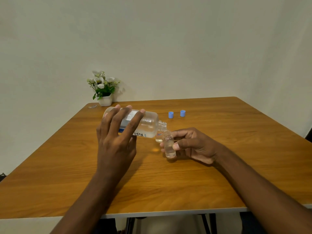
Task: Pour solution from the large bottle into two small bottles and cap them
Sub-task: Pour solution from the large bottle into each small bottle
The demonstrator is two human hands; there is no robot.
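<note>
My left hand (116, 137) holds the large clear bottle (148, 125) tipped on its side above the table, its open neck pointing right and down. My right hand (190, 144) pinches a small clear bottle (168, 146), tilted, with its mouth just under the large bottle's neck; there is liquid in it. A second small bottle (159, 136) with a red label stands on the table behind it, partly hidden. Two blue caps (171, 115) (182, 113) lie further back on the wooden table (236, 149).
A white pot of white flowers (103, 88) stands at the table's far left corner, with a small clear object (92, 106) beside it. The wall is right behind the table. The table's front edge runs near my forearms.
</note>
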